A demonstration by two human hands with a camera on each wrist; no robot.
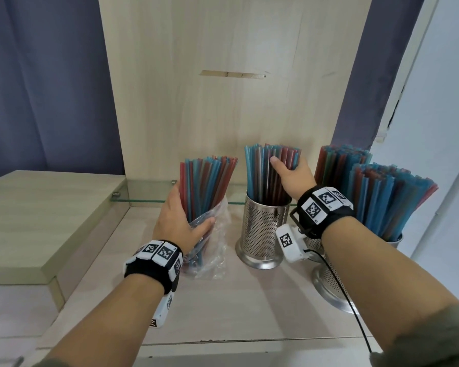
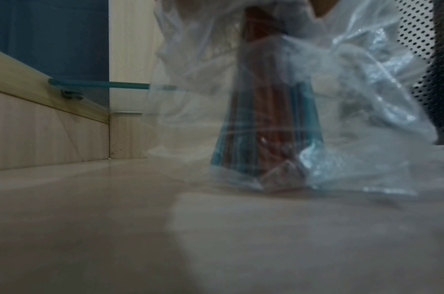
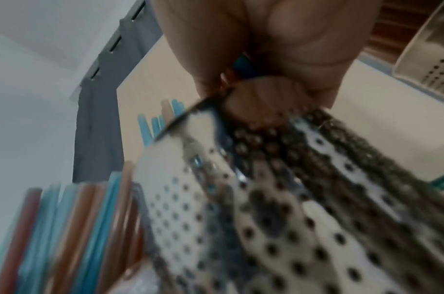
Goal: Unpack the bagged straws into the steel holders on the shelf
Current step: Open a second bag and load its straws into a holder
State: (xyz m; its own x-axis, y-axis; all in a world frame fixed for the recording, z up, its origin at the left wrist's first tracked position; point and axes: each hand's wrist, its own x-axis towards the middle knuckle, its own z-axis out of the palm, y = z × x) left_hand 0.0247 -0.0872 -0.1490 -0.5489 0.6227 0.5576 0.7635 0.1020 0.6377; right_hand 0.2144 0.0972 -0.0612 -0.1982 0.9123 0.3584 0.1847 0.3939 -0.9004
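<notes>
A clear plastic bag (image 1: 217,250) of red and blue straws (image 1: 207,181) stands upright on the wooden shelf (image 1: 223,313). My left hand (image 1: 180,221) grips the bag and its straws around the middle. To its right a perforated steel holder (image 1: 260,231) holds a bundle of straws (image 1: 265,170), and my right hand (image 1: 292,176) grips that bundle above the rim. The left wrist view shows the bag (image 2: 367,99) and the straw ends (image 2: 263,129) resting on the shelf. In the blurred right wrist view the holder (image 3: 266,208) fills the frame beneath my palm.
Two more steel holders packed with straws (image 1: 392,197) stand at the right, one (image 1: 331,287) near the shelf's front edge. A glass shelf (image 1: 149,193) runs along the back. A raised wooden block (image 1: 37,221) lies to the left. A black cable (image 1: 355,319) hangs from my right wrist.
</notes>
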